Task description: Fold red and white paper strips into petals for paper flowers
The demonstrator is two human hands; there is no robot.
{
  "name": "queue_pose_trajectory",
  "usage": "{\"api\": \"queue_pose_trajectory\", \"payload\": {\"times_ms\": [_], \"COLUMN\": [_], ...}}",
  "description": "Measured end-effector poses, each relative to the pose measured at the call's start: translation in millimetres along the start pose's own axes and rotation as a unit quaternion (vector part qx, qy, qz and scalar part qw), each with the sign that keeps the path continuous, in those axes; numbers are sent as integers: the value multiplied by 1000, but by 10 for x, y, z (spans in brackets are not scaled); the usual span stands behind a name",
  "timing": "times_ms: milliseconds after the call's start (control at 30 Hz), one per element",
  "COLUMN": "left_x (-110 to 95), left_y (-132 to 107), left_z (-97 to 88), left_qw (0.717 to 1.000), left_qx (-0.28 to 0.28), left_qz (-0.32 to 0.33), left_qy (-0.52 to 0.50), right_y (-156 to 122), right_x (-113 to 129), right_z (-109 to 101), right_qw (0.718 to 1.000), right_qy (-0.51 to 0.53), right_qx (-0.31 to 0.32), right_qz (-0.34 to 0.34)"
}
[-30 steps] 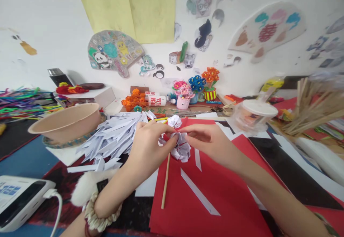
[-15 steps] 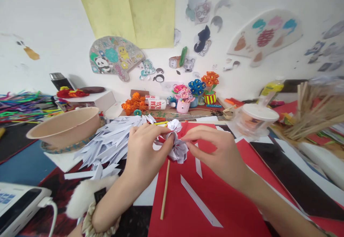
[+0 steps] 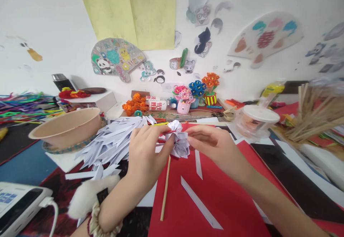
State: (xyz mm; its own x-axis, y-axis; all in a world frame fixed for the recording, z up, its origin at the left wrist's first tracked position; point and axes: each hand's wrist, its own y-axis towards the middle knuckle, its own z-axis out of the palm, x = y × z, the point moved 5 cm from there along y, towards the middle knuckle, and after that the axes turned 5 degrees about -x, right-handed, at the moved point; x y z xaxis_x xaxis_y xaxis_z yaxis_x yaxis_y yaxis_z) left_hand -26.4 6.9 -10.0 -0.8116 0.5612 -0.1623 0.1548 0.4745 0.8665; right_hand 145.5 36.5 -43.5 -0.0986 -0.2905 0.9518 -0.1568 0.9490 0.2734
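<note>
Where a smooth red paper sheet [image 3: 217, 194] spreads nearest, one long, slant-ended white paper strip [image 3: 201, 203], one short white paper strip [image 3: 198, 164] and one slim round wooden stick [image 3: 165, 192] lie on it, the stick by its left edge. Next, above the sheet's far part: one white pleated paper flower [image 3: 181, 149], clamped between thumb and fingers of the left hand [image 3: 147, 149]. Since half a second ago it has lifted slightly, a petal edge now meeting the fingertips of the right hand [image 3: 216, 144], which suggests petals being adjusted; whether those fingertips grip cannot be told. Beyond the left edge: one heap of flat, crisp white paper strips [image 3: 110, 142]; one wide, smooth beige bowl [image 3: 67, 127]. Farthest: one pink pot [image 3: 183, 108], fuzzy-flowered; one red-and-yellow striped pot [image 3: 210, 99] of orange blooms [image 3: 211, 81].
</note>
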Motion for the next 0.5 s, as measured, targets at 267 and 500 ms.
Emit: {"api": "queue_pose_trajectory", "payload": {"times_ms": [267, 500], "left_x": [-21, -23], "left_y": [-33, -59], "left_z": [116, 175], "left_qw": [994, 980], "left_qx": [88, 124], "left_qz": [20, 7], "left_qy": [-59, -153], "right_y": [1, 11], "right_x": [-21, -101], "right_z": [5, 13], "right_qw": [998, 996], "right_qy": [-58, -91], "right_qx": [-20, -18], "right_qz": [-15, -7]}}
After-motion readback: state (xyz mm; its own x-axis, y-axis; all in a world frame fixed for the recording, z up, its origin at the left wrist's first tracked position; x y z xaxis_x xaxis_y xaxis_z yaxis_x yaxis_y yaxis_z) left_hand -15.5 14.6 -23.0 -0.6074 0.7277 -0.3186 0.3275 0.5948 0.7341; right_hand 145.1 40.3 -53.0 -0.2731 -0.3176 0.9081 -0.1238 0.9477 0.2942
